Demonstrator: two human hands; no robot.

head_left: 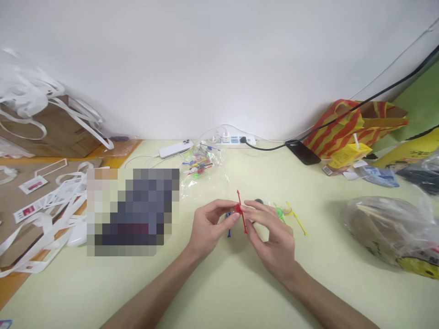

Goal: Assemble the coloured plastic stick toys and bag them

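My left hand (209,226) and my right hand (272,240) meet over the pale table (219,283) and together pinch a small red plastic stick piece (241,214), held nearly upright between the fingertips. A blue plastic piece (228,230) shows just below my left fingers. Right of my right hand lie a green piece (279,212) and a yellow stick piece (297,220) on the table. A small dark round part (258,201) sits just behind my right fingers.
A clear bag of coloured plastic pieces (200,167) lies behind the hands. A white power strip (233,139), a white phone (175,148) and a black phone (303,153) line the wall. Cardboard and white straps (41,201) fill the left; bags (391,228) crowd the right.
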